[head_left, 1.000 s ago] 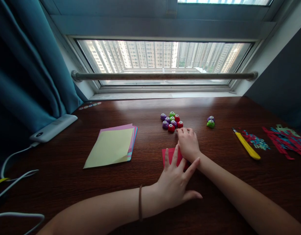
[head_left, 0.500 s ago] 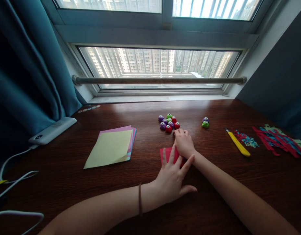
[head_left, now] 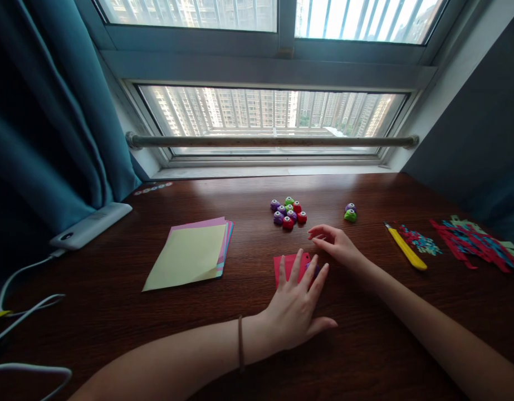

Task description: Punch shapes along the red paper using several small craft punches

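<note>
My left hand (head_left: 296, 306) lies with its fingers spread over a small red paper sheet (head_left: 282, 266) on the table. Beside its fingertips, at the sheet's right edge, sits a small purple piece (head_left: 316, 269), mostly hidden by the fingers; it resembles a craft punch. Just above the sheet's right side hovers my right hand (head_left: 334, 244), thumb and forefinger apart, with nothing visible between them. Ahead of that hand is a cluster of small red, purple and green pieces with white tops, among them a red one (head_left: 287, 223); they look like mini craft punches.
A stack of coloured paper (head_left: 190, 256) lies to the left. On the right are a green punch-like piece (head_left: 350, 215) with a purple one, a yellow craft knife (head_left: 407, 248), paper confetti (head_left: 424, 243) and paper strips (head_left: 474, 239). A white device (head_left: 92, 225) with a cable lies far left.
My right hand has pulled back to the right from the red sheet's top edge, and its fingers have come apart. The purple piece now shows beside my left fingers, which stay put.
</note>
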Tool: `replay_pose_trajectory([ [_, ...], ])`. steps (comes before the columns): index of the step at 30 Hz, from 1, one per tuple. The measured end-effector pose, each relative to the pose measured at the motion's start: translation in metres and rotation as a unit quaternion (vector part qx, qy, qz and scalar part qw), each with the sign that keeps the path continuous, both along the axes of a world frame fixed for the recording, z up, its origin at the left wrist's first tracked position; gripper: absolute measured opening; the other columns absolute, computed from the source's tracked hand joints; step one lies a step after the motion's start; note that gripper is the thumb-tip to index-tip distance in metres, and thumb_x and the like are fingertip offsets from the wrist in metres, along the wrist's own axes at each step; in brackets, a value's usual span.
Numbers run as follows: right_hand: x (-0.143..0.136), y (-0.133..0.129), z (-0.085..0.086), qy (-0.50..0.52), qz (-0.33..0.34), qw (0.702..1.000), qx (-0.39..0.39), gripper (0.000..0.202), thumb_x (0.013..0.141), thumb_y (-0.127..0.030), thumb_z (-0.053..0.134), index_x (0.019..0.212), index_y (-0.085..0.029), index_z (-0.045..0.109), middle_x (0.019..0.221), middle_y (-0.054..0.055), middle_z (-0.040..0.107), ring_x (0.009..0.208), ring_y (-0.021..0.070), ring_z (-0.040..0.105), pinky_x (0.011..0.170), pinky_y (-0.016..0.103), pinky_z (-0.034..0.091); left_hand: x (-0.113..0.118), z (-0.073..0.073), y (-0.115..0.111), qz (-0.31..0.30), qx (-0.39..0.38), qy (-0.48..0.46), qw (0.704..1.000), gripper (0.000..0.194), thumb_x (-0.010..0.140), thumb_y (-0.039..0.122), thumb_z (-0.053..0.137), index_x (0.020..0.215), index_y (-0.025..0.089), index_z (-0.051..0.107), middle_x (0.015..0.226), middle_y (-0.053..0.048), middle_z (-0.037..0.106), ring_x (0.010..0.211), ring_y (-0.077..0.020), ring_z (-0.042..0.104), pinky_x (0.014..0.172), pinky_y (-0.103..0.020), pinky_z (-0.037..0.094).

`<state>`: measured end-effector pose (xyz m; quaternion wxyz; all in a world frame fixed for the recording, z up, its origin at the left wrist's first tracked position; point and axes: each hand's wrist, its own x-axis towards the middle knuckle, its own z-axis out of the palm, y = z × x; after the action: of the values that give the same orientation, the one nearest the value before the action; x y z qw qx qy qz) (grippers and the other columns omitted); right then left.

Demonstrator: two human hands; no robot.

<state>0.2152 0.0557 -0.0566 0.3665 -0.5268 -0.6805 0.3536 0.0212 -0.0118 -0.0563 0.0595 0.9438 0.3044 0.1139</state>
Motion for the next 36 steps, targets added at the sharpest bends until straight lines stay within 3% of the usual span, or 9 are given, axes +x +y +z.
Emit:
replay_pose_trajectory([
  [3,0.014,-0.017,0.008,0.023,0.147,0.988,-0.039,0.038,0.079,-0.034,0.058,0.111,-0.015,0.051,0.098,0.007,0.060,0.082,0.0161,0.056,0.072,0.029,0.045,0.000,0.003,0.002,-0.001,-0.011,-0.001,1.000,0.087,0.081,0.062,0.044,0.140,0.014,0.001,0.145,-0.010,0.005,0.130,-0.0379,-0.008,0.098,-0.067,0.006],
  [5,0.018,-0.024,0.008,-0.027,0.181,0.983,-0.025,0.046,0.075,-0.034,0.064,0.115,-0.017,0.050,0.103,0.006,0.057,0.090,0.0175,0.053,0.079,0.030,0.044,0.000,0.006,0.004,0.002,-0.014,-0.007,1.000,0.085,0.082,0.059,0.044,0.139,0.014,0.000,0.146,-0.008,0.005,0.130,-0.0366,-0.011,0.099,-0.066,0.006],
  [9,0.016,-0.029,-0.004,-0.063,0.149,0.986,0.028,0.056,0.066,-0.034,0.073,0.116,-0.018,0.051,0.097,0.006,0.055,0.091,0.0186,0.051,0.082,0.032,0.043,0.000,0.007,0.015,0.042,0.008,-0.010,0.999,0.080,0.085,0.049,0.047,0.139,0.012,0.001,0.146,-0.007,0.003,0.131,-0.0319,-0.010,0.103,-0.060,0.006],
  [13,0.012,-0.030,-0.009,-0.066,0.146,0.986,0.043,0.048,0.070,-0.026,0.070,0.114,-0.019,0.052,0.094,0.004,0.057,0.088,0.0173,0.051,0.079,0.030,0.043,-0.002,-0.003,0.029,0.073,0.005,0.013,0.997,0.069,0.088,0.031,0.044,0.139,0.015,0.002,0.145,-0.002,0.012,0.132,-0.0268,-0.007,0.104,-0.058,0.006],
  [16,0.015,-0.030,-0.006,-0.057,0.149,0.986,0.039,0.045,0.072,-0.022,0.067,0.115,-0.020,0.052,0.094,0.003,0.058,0.086,0.0160,0.052,0.077,0.029,0.043,-0.004,-0.012,0.034,0.064,-0.035,0.020,0.997,0.061,0.090,0.032,0.036,0.140,0.018,0.003,0.142,0.000,0.025,0.133,-0.0233,-0.002,0.105,-0.056,0.008],
  [19,0.026,-0.027,-0.005,-0.026,0.138,0.990,0.015,0.047,0.074,-0.023,0.066,0.117,-0.021,0.049,0.096,0.003,0.058,0.084,0.0154,0.054,0.075,0.028,0.044,-0.004,-0.017,0.035,0.065,-0.054,0.017,0.996,0.060,0.090,0.037,0.033,0.140,0.018,0.006,0.141,-0.001,0.027,0.133,-0.0212,0.000,0.107,-0.053,0.007],
  [24,0.057,-0.012,-0.015,-0.025,-0.032,0.999,0.033,0.035,0.073,-0.033,0.066,0.104,-0.019,0.057,0.087,0.003,0.061,0.073,0.0159,0.055,0.067,0.028,0.044,-0.003,-0.016,0.035,0.068,-0.065,0.010,0.996,0.059,0.091,0.037,0.032,0.140,0.018,0.007,0.142,0.000,0.026,0.133,-0.0198,0.002,0.107,-0.052,0.004],
  [29,0.080,0.003,-0.031,-0.075,-0.211,0.971,0.078,0.028,0.070,-0.037,0.067,0.091,-0.018,0.061,0.083,0.004,0.063,0.072,0.0186,0.058,0.066,0.031,0.045,-0.003,-0.014,0.034,0.064,-0.069,0.015,0.995,0.059,0.089,0.031,0.035,0.139,0.017,0.008,0.143,0.000,0.020,0.133,-0.0204,0.005,0.107,-0.051,0.007],
  [36,0.086,0.015,-0.042,-0.215,-0.286,0.916,0.180,0.026,0.075,-0.032,0.063,0.094,-0.014,0.059,0.088,0.009,0.057,0.072,0.0206,0.055,0.069,0.034,0.046,-0.002,-0.014,0.034,0.059,-0.066,0.030,0.996,0.062,0.088,0.029,0.036,0.139,0.016,0.006,0.144,0.000,0.016,0.133,-0.0216,0.003,0.106,-0.054,0.009],
])
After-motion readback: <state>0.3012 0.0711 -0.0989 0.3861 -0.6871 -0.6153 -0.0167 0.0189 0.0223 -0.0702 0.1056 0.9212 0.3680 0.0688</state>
